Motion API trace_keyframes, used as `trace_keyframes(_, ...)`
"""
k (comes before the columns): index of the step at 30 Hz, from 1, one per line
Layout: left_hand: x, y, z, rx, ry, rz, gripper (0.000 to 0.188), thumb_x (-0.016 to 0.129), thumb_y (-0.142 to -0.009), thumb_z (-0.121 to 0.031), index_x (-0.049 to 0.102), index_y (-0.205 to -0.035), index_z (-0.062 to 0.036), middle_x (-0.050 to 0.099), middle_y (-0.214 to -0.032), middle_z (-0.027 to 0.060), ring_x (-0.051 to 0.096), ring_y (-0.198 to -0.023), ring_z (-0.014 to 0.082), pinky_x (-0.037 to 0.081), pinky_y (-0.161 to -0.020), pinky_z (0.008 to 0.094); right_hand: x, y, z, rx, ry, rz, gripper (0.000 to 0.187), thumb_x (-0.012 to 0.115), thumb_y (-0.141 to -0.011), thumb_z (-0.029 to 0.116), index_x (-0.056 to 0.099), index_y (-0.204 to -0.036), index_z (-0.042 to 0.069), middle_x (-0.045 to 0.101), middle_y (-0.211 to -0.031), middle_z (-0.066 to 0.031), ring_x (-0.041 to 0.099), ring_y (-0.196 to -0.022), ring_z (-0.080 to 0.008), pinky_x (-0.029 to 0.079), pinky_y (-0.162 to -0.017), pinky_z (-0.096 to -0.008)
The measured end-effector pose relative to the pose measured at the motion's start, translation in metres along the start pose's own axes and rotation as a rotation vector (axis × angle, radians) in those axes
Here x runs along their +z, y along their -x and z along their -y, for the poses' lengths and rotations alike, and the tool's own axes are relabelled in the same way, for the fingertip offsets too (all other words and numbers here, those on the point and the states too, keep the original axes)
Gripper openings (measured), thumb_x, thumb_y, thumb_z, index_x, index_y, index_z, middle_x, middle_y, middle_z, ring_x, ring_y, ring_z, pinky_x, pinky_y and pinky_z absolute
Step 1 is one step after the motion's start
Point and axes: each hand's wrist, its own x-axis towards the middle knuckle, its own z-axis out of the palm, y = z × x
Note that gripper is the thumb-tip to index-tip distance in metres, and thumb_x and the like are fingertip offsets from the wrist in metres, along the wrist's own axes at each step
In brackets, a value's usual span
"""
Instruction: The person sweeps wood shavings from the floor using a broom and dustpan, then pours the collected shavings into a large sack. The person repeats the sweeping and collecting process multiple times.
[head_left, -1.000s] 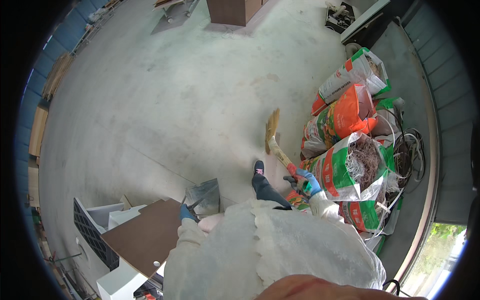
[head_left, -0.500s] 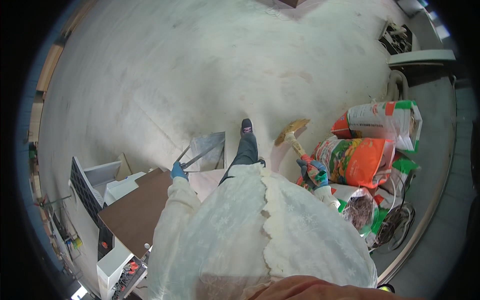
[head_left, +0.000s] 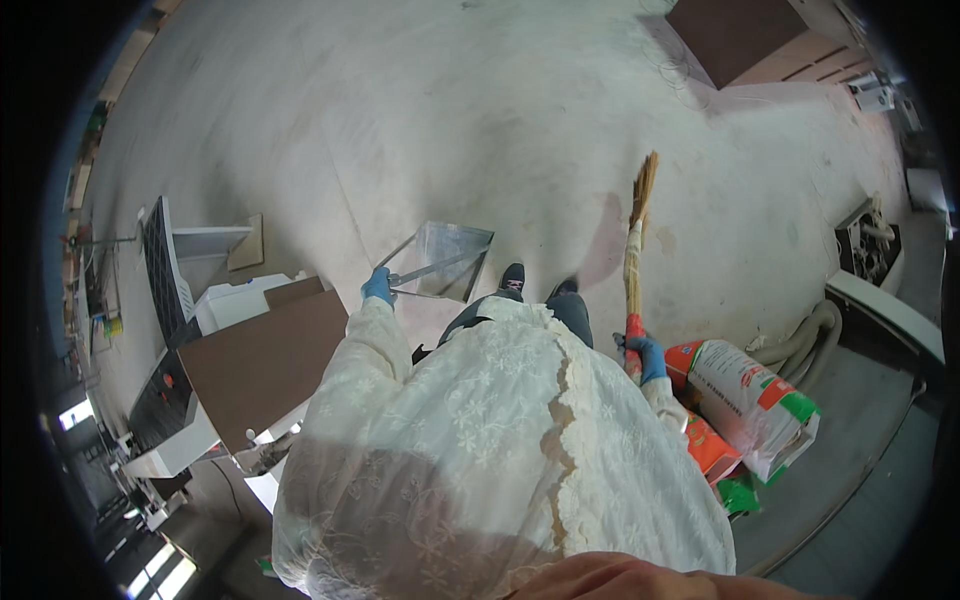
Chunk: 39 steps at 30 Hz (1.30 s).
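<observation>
My left hand [head_left: 378, 286], in a blue glove, is closed on the handle of a grey metal dustpan [head_left: 440, 244]. The pan hangs low in front of me, just left of my feet. On the other side, my right hand [head_left: 648, 356], also gloved in blue, is wrapped round the red grip of a straw broom [head_left: 633, 265]. Its bristles point away from me, and I cannot tell whether they touch the floor. Beside that hand lies a white, orange and green sack [head_left: 752, 405].
Left of me stands a brown-topped cabinet [head_left: 262, 365] among white panels. A brown box [head_left: 745, 40] sits at the far right. A thick grey hose [head_left: 812, 335] lies beyond the sacks, near a dark crate [head_left: 868, 243]. Pale concrete floor [head_left: 480, 130] stretches ahead.
The view has swung right and forward past the sacks. The broom has swung from pointing left to nearly straight ahead. Both feet now show, and the dustpan stays in my left hand.
</observation>
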Motion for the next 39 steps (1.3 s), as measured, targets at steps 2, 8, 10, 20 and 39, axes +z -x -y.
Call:
trace_keyframes(2, 0.008, 0.007, -0.001, -0.012, 0.011, -0.01, 0.019, 0.062, -0.085, -0.033, 0.066, -0.089, -0.015, 0.071, -0.087, 0.0029, 0.059, -0.09, 0.0195, 0.043, -0.08, 0.0484, 0.013, -0.033, 0.058, -0.071, 0.111, 0.025, 0.05, 0.054, -0.074, -0.001, 0.049, -0.124, -0.009, 0.068, -0.091, -0.022, 0.065, -0.065, -0.0241, 0.053, -0.059, -0.0312)
trace_keyframes(8, 0.037, 0.043, 0.033, -0.1, 0.162, -0.129, 0.018, 0.062, -0.084, -0.027, 0.065, -0.095, -0.013, 0.072, -0.089, 0.0042, 0.063, -0.087, 0.018, 0.045, -0.074, 0.0475, 0.035, -0.14, 0.201, 0.007, 0.198, 0.109, 0.047, 0.06, -0.075, 0.0, 0.051, -0.121, -0.007, 0.066, -0.085, -0.0222, 0.065, -0.063, -0.027, 0.049, -0.05, -0.0323)
trace_keyframes(10, 0.045, 0.061, 0.043, -0.13, 0.209, -0.197, 0.02, 0.062, -0.086, -0.029, 0.064, -0.098, -0.0129, 0.072, -0.093, 0.0055, 0.063, -0.091, 0.0189, 0.045, -0.076, 0.0486, 0.044, -0.169, 0.243, -0.014, 0.316, 0.131, 0.038, 0.06, -0.075, 0.0, 0.055, -0.112, -0.008, 0.067, -0.083, -0.02, 0.063, -0.06, -0.0244, 0.05, -0.052, -0.0312)
trace_keyframes(20, 0.057, 0.147, 0.088, -0.297, 0.346, -0.365, 0.028, 0.059, -0.09, -0.041, 0.07, -0.094, -0.0158, 0.069, -0.095, -0.0004, 0.057, -0.1, 0.0176, 0.046, -0.081, 0.0423, 0.134, -0.343, 0.376, 0.015, 0.739, 0.209, 0.018, 0.067, -0.076, 0.001, 0.062, -0.092, -0.006, 0.067, -0.073, -0.0169, 0.063, -0.058, -0.0264, 0.051, -0.053, -0.0366)
trace_keyframes(39, 0.015, 0.156, 0.196, -0.655, 0.524, -0.566, 0.022, 0.068, -0.085, -0.037, 0.071, -0.09, -0.0155, 0.067, -0.088, 0.0024, 0.058, -0.087, 0.0209, 0.049, -0.068, 0.0435, 0.326, -0.286, 0.096, 0.305, 1.591, 0.873, 0.022, 0.077, -0.069, 0.005, 0.069, -0.088, -0.003, 0.068, -0.072, -0.0095, 0.064, -0.063, -0.0188, 0.053, -0.06, -0.0335)
